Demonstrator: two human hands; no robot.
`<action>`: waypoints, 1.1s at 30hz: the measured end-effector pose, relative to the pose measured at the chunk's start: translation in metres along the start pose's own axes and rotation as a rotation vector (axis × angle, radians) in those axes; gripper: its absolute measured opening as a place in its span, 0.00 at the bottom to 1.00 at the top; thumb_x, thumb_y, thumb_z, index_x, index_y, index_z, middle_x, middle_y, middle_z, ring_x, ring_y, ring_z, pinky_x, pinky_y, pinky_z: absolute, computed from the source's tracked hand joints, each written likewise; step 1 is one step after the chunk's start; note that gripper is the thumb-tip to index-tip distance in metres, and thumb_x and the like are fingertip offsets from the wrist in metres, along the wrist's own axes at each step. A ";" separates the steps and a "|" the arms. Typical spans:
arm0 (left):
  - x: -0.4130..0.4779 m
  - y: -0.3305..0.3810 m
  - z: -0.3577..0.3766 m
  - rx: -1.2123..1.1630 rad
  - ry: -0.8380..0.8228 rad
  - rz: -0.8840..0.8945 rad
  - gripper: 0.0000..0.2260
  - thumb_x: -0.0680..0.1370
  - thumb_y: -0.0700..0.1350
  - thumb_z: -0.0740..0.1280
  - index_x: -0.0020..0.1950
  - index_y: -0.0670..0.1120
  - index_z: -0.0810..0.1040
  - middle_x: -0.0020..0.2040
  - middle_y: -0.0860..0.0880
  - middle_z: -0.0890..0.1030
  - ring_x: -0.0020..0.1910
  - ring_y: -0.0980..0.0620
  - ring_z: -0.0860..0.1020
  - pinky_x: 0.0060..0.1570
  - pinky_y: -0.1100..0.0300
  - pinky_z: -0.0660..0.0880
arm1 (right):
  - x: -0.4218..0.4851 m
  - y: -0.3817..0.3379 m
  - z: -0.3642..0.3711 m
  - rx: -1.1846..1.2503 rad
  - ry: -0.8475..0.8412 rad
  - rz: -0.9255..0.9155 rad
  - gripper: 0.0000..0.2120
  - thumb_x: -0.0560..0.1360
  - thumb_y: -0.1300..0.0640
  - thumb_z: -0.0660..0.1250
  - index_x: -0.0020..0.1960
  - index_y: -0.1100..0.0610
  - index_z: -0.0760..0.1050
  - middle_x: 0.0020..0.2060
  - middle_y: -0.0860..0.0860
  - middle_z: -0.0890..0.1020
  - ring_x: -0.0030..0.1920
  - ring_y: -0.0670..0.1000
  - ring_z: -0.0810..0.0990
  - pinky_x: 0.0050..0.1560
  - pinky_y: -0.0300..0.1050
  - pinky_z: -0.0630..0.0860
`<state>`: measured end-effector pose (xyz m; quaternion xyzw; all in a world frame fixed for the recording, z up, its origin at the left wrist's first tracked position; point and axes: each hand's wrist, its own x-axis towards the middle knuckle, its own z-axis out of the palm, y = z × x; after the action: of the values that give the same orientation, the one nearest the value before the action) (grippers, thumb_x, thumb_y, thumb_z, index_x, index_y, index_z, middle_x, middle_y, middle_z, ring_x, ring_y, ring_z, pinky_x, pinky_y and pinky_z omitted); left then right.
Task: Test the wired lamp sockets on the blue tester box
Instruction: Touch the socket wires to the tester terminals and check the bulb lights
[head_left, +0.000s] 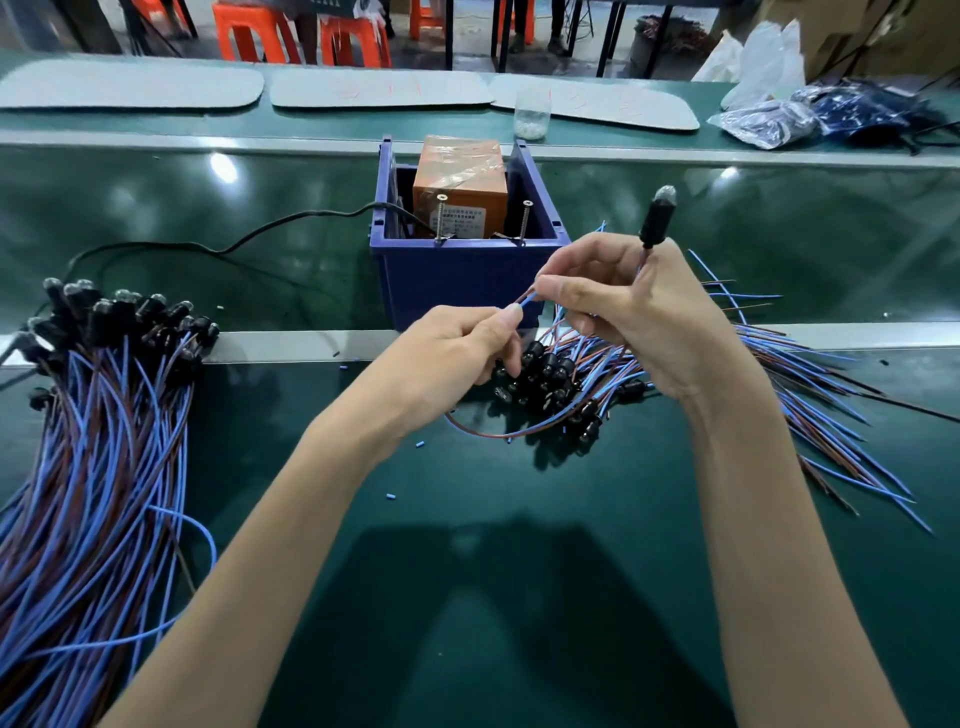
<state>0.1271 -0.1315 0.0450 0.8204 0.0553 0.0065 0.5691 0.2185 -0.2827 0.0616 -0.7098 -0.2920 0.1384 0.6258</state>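
Note:
The blue tester box (457, 275) stands on the green belt with an orange unit (460, 182) inside and two upright screws (440, 215) at its front rim. My right hand (639, 317) holds one black lamp socket (657, 218) upright, its bulb at the top, just right of the box. Its thumb and forefinger also pinch that socket's blue and brown wires (527, 300). My left hand (457, 348) pinches the same wire ends in front of the box. Under both hands lies a heap of wired sockets (550, 384).
A big bundle of wired sockets (104, 364) covers the table's left side. Loose blue and brown wires (831, 395) fan out to the right. A black cable (234, 244) runs left from the box. A clear jar (532, 114) and plastic bags (769, 109) sit at the back.

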 end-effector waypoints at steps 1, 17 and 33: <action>0.000 0.000 0.000 -0.002 0.009 0.002 0.20 0.83 0.51 0.56 0.34 0.47 0.74 0.22 0.58 0.64 0.22 0.60 0.62 0.22 0.71 0.58 | 0.000 0.000 0.000 -0.011 -0.002 -0.005 0.04 0.73 0.64 0.71 0.41 0.58 0.78 0.26 0.43 0.79 0.24 0.42 0.69 0.27 0.32 0.64; 0.003 -0.003 -0.003 -0.079 0.163 0.067 0.11 0.81 0.45 0.63 0.38 0.49 0.75 0.23 0.57 0.64 0.24 0.58 0.60 0.23 0.68 0.58 | 0.002 0.002 0.003 -0.047 -0.049 0.059 0.04 0.75 0.63 0.70 0.42 0.57 0.79 0.29 0.47 0.81 0.25 0.42 0.68 0.25 0.29 0.63; 0.004 -0.004 -0.004 -0.015 0.249 0.145 0.12 0.80 0.46 0.64 0.37 0.46 0.74 0.22 0.58 0.64 0.24 0.59 0.60 0.24 0.69 0.59 | 0.008 0.004 0.017 -0.109 0.022 0.143 0.10 0.76 0.62 0.68 0.36 0.56 0.76 0.24 0.45 0.79 0.24 0.41 0.69 0.27 0.30 0.66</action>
<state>0.1299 -0.1261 0.0422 0.8108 0.0662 0.1496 0.5620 0.2161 -0.2644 0.0559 -0.7633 -0.2407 0.1588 0.5781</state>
